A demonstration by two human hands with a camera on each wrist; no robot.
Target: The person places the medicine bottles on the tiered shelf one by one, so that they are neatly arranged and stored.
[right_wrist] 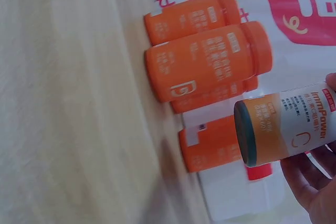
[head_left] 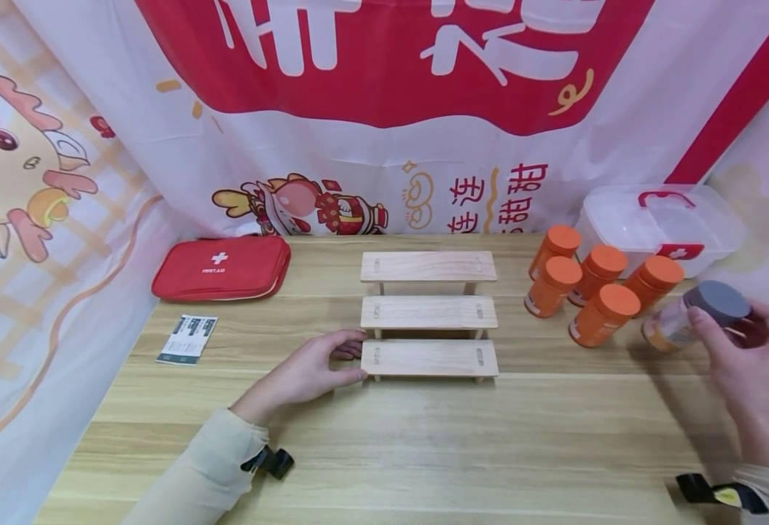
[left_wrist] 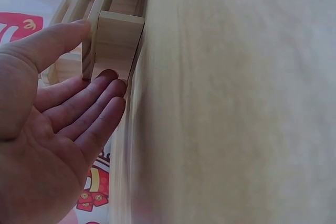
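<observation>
My right hand (head_left: 761,364) holds a supplement bottle (head_left: 671,321) with a grey cap and a white-and-orange label, fingers and thumb around its upper part. In the right wrist view the bottle (right_wrist: 286,127) is tilted, its dark base apart from the table. Several orange pill bottles (head_left: 599,321) stand just left of it. My left hand (head_left: 308,368) is at the left end of a three-step wooden rack (head_left: 430,357), thumb by the front corner and fingers by the back one. The left wrist view shows nearly straight fingers (left_wrist: 86,111) against the rack's end panel (left_wrist: 118,43).
A clear plastic box (head_left: 646,219) with a red handle and latch stands behind the orange bottles. At the back left lies a red first-aid pouch (head_left: 220,270), with a printed card (head_left: 187,339) in front of it. Printed cloth (head_left: 384,146) hangs around the wooden table (head_left: 423,452).
</observation>
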